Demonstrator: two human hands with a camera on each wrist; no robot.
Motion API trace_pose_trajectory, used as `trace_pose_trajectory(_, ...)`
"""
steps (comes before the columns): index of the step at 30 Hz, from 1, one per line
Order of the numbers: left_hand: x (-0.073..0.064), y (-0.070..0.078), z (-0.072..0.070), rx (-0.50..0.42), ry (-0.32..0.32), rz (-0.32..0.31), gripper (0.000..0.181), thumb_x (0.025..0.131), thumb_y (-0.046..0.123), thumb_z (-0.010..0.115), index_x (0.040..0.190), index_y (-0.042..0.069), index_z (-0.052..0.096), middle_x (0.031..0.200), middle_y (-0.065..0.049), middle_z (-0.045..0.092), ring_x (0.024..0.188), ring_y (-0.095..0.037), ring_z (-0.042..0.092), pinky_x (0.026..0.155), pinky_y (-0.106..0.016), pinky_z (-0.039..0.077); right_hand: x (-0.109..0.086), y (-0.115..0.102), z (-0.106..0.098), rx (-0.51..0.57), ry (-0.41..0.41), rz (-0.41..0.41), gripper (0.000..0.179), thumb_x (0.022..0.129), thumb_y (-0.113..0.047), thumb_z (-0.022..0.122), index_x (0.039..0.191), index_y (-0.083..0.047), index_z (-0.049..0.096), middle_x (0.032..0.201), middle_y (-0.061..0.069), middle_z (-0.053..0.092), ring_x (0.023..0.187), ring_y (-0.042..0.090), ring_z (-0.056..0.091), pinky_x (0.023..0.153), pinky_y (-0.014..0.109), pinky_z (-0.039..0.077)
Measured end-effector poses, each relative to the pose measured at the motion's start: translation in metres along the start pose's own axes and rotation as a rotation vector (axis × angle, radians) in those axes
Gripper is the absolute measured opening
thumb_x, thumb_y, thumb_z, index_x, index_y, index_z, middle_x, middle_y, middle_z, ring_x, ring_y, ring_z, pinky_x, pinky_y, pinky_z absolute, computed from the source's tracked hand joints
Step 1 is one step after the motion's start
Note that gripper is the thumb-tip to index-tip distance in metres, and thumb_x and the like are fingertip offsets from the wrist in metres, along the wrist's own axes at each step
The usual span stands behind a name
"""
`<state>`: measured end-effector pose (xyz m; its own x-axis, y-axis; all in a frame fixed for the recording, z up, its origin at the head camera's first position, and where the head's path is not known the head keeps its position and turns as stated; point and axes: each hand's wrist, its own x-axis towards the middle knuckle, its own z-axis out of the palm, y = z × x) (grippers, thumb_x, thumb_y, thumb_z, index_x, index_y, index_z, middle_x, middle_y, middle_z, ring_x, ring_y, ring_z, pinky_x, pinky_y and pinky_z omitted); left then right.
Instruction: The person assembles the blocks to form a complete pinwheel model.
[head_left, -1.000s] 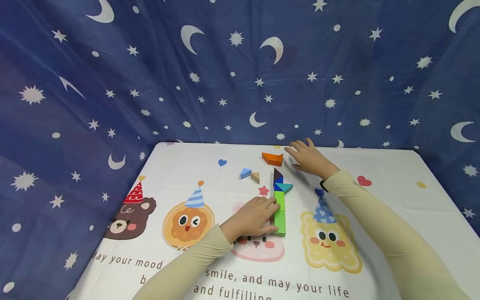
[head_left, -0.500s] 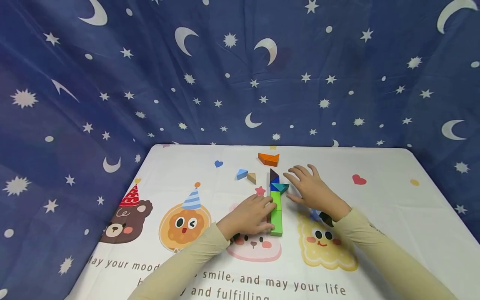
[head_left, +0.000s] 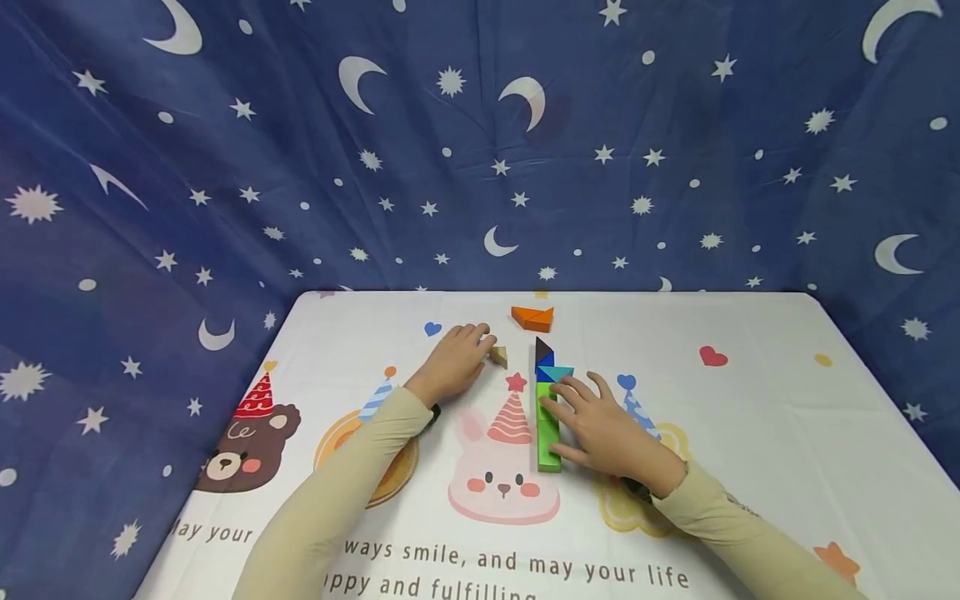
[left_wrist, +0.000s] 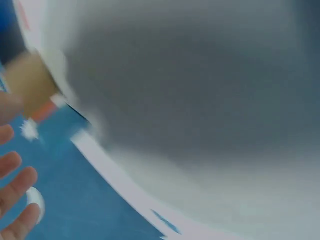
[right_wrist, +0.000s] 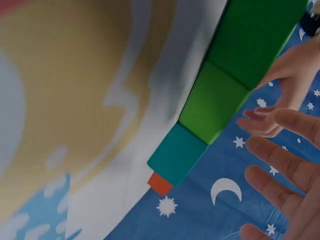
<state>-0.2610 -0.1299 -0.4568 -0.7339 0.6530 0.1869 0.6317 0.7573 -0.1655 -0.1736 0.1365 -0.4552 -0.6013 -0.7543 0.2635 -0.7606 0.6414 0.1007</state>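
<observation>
In the head view my left hand (head_left: 453,362) reaches to a small tan triangular block (head_left: 498,357), its fingertips at the block's left side. The light blue block beside it is hidden by that hand. The left wrist view shows the tan block (left_wrist: 31,82), blurred, near loosely spread fingers. My right hand (head_left: 603,429) lies along the right side of the green blocks (head_left: 548,446), fingers spread; whether they touch is hard to tell. Beyond the green ones, a teal triangular block (head_left: 557,373), a blue block (head_left: 545,361) and a dark block (head_left: 543,347) continue the row.
Two orange blocks (head_left: 532,319) lie together near the table's far edge. A white cloth (head_left: 750,433) with cartoon prints covers the table. A dark blue curtain (head_left: 420,108) with stars and moons hangs behind it and at the left.
My left hand has left the green blocks and moved away, up and left, to the tan and light blue blocks. My right hand has come from near the orange blocks down to the green ones.
</observation>
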Motion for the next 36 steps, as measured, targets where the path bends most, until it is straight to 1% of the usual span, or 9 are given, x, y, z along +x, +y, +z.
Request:
trace_pose_trajectory(3, 0.003, -0.017, 0.008, -0.002, -0.021, -0.022, 0.033, 0.087, 0.021, 0.064, 0.118, 0.012, 0.056, 0.123, -0.009, 0.053, 0.109, -0.025, 0.055, 0.097, -0.039, 0.044, -0.001, -0.005, 0.003, 0.017, -0.016, -0.001, 0.062, 0.082, -0.055, 0.061, 0.128, -0.014, 0.055, 0.122, 0.009, 0.057, 0.121, 0.03, 0.047, 0.099, 0.061, 0.033)
trace_pose_trajectory(6, 0.006, -0.029, 0.014, -0.017, -0.048, -0.026, 0.026, 0.089, 0.021, 0.063, 0.114, 0.015, 0.058, 0.122, -0.009, 0.053, 0.109, -0.025, 0.056, 0.097, -0.04, 0.044, -0.001, -0.008, 0.004, 0.019, -0.03, 0.004, 0.061, 0.083, -0.055, 0.058, 0.129, -0.014, 0.055, 0.123, 0.008, 0.056, 0.122, 0.03, 0.047, 0.099, 0.061, 0.034)
trace_pose_trajectory(12, 0.013, -0.043, 0.018, 0.007, -0.073, -0.023, 0.02, 0.091, 0.018, 0.06, 0.111, 0.014, 0.059, 0.117, -0.009, 0.056, 0.107, -0.025, 0.057, 0.096, -0.04, 0.044, -0.002, -0.009, 0.007, 0.011, -0.029, 0.006, 0.06, 0.083, -0.055, 0.059, 0.129, -0.015, 0.055, 0.123, 0.008, 0.056, 0.122, 0.029, 0.047, 0.099, 0.061, 0.034)
trace_pose_trajectory(18, 0.015, -0.058, 0.022, 0.051, -0.078, -0.089, 0.022, 0.09, 0.015, 0.061, 0.113, 0.011, 0.06, 0.113, -0.009, 0.057, 0.103, -0.025, 0.057, 0.094, -0.039, 0.045, -0.002, -0.009, 0.009, 0.024, -0.012, -0.006, 0.055, 0.081, -0.053, 0.063, 0.123, -0.017, 0.059, 0.122, 0.01, 0.056, 0.121, 0.03, 0.047, 0.099, 0.062, 0.033)
trace_pose_trajectory(21, 0.012, -0.062, 0.023, 0.053, -0.08, -0.099, 0.026, 0.09, 0.014, 0.06, 0.115, 0.01, 0.059, 0.116, -0.011, 0.055, 0.106, -0.027, 0.055, 0.095, -0.04, 0.044, -0.002, -0.01, 0.009, 0.033, -0.013, -0.012, 0.053, 0.081, -0.052, 0.063, 0.12, -0.017, 0.06, 0.121, 0.01, 0.057, 0.12, 0.031, 0.047, 0.098, 0.062, 0.033)
trace_pose_trajectory(25, 0.009, -0.057, 0.023, 0.028, -0.032, -0.019, 0.028, 0.091, 0.016, 0.057, 0.118, 0.009, 0.056, 0.122, -0.013, 0.053, 0.113, -0.029, 0.053, 0.101, -0.041, 0.041, -0.002, -0.01, 0.009, 0.018, -0.02, -0.013, 0.052, 0.082, -0.051, 0.063, 0.12, -0.017, 0.06, 0.12, 0.01, 0.057, 0.12, 0.031, 0.048, 0.098, 0.063, 0.033)
trace_pose_trajectory(28, 0.009, -0.044, 0.021, 0.005, -0.002, 0.067, 0.027, 0.091, 0.021, 0.056, 0.116, 0.011, 0.056, 0.123, -0.012, 0.053, 0.113, -0.028, 0.053, 0.102, -0.041, 0.04, -0.002, -0.01, 0.008, 0.014, -0.033, -0.007, 0.052, 0.082, -0.052, 0.062, 0.12, -0.017, 0.06, 0.121, 0.01, 0.057, 0.12, 0.031, 0.048, 0.098, 0.063, 0.033)
trace_pose_trajectory(31, 0.013, -0.03, 0.018, -0.028, 0.016, 0.124, 0.023, 0.091, 0.025, 0.057, 0.11, 0.012, 0.059, 0.12, -0.011, 0.054, 0.11, -0.026, 0.053, 0.101, -0.04, 0.04, -0.002, -0.009, 0.006, 0.01, -0.047, 0.0, 0.052, 0.082, -0.053, 0.062, 0.12, -0.017, 0.061, 0.121, 0.009, 0.057, 0.12, 0.031, 0.048, 0.098, 0.063, 0.033)
trace_pose_trajectory(36, 0.021, -0.011, 0.016, -0.046, 0.026, 0.145, 0.022, 0.092, 0.034, 0.057, 0.1, 0.014, 0.062, 0.114, -0.007, 0.055, 0.104, -0.023, 0.054, 0.1, -0.037, 0.04, -0.002, -0.008, 0.006, 0.007, -0.051, 0.004, 0.052, 0.081, -0.053, 0.062, 0.119, -0.018, 0.062, 0.12, 0.009, 0.058, 0.119, 0.031, 0.048, 0.098, 0.063, 0.033)
